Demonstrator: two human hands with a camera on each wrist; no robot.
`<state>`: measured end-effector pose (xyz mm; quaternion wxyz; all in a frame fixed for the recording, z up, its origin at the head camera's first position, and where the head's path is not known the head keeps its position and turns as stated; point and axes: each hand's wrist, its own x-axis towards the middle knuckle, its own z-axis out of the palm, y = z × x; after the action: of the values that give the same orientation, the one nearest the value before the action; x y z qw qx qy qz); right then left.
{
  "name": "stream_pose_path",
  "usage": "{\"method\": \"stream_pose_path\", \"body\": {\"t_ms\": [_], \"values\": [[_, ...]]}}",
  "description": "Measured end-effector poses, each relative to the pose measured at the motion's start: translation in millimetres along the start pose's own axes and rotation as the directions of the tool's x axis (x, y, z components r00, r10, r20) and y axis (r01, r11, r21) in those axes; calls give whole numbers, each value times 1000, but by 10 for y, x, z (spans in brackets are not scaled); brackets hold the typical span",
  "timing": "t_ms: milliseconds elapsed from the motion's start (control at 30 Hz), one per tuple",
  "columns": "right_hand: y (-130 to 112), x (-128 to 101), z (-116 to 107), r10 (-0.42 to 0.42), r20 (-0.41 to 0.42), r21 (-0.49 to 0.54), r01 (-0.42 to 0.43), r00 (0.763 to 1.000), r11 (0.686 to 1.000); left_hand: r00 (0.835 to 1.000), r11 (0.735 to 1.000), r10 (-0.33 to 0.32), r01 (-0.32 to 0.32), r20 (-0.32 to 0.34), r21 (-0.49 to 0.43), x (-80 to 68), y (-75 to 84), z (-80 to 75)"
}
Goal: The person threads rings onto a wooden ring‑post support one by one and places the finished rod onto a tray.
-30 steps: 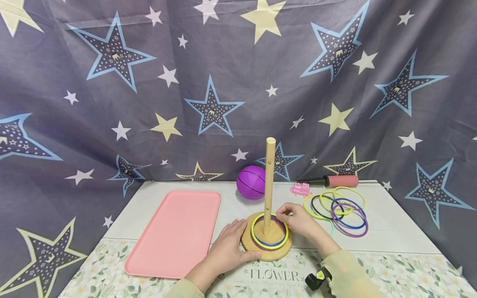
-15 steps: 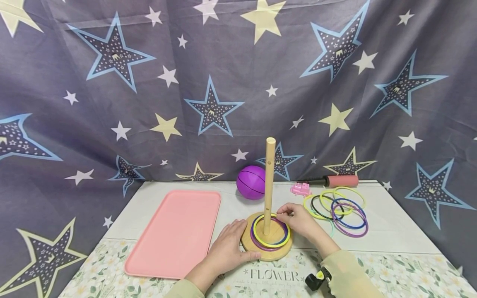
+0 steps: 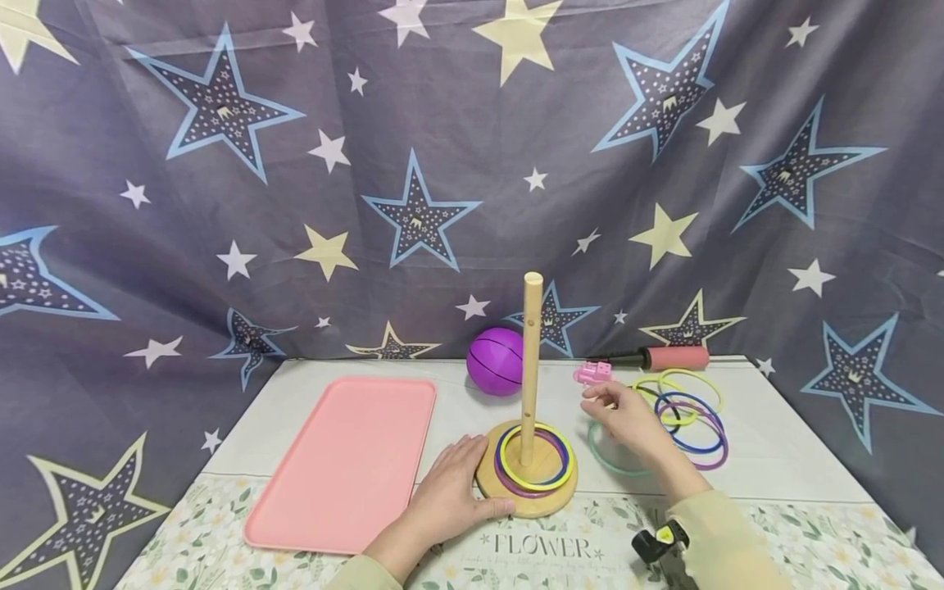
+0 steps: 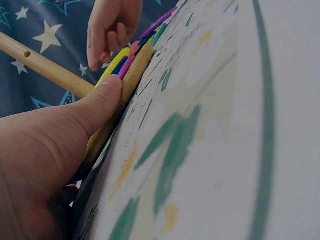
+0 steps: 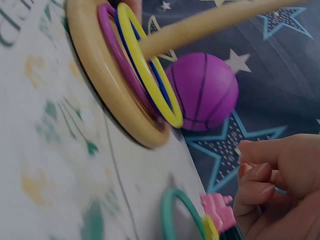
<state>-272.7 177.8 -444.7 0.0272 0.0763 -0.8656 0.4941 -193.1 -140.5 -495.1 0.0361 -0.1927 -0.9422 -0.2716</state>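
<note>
Head view: left hand [image 3: 450, 492] rests flat, fingers straight, against the wooden base [image 3: 527, 487] at nine o'clock. Right hand [image 3: 627, 418], loosely curled and empty, hovers over the loose rings [image 3: 689, 422] at three o'clock.

Left wrist: thumb [image 4: 100, 102] presses the base rim.

Right wrist: the green ring [image 5: 175, 212] looks thin, light and slippery; best pinched at its rim.
</note>
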Motion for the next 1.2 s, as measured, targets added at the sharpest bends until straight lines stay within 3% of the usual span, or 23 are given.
{"method": "stream_pose_path", "body": {"t_ms": [433, 733, 1200], "values": [[143, -116, -391, 82, -51, 57, -79, 995, 995, 1000, 1000, 0, 0, 8, -9, -27, -13, 9], [308, -170, -679, 63, -121, 49, -58, 991, 997, 1000, 1000, 6, -6, 14, -10, -12, -16, -2], [516, -158, -944, 139, -193, 67, -129, 971, 989, 1000, 1000, 4, -4, 12, -4, -5, -17, -7]]}}
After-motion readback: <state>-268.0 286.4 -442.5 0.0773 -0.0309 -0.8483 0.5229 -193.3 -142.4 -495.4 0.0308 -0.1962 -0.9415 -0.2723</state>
